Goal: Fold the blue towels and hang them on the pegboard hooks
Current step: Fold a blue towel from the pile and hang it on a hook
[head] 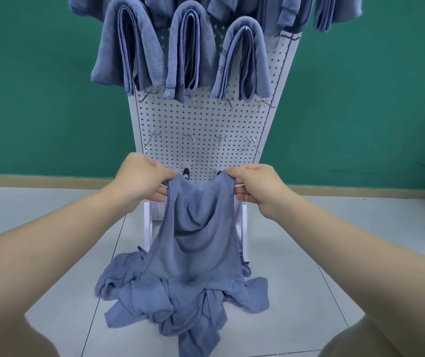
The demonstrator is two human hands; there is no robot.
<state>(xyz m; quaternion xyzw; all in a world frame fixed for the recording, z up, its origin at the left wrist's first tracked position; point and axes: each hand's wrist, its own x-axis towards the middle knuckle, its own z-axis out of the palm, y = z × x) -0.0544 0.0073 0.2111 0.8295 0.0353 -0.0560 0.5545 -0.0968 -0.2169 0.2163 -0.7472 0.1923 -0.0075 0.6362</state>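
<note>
The left hand (143, 176) and right hand (257, 186) each pinched a top corner of a towel (201, 240), which sagged between them above the near floor pile (180, 300), before the pegboard (201, 130).

Blue towels at a white pegboard, some hung, some loose.

One blue towel (198, 243) hangs unfolded by its top corners, sagging in the middle, its lower part reaching a crumpled pile of towels (180, 300) on the floor. Three folded towels (188, 52) drape over hooks on the upright pegboard (201, 130); bare hooks (189, 137) sit in rows below them.
</note>
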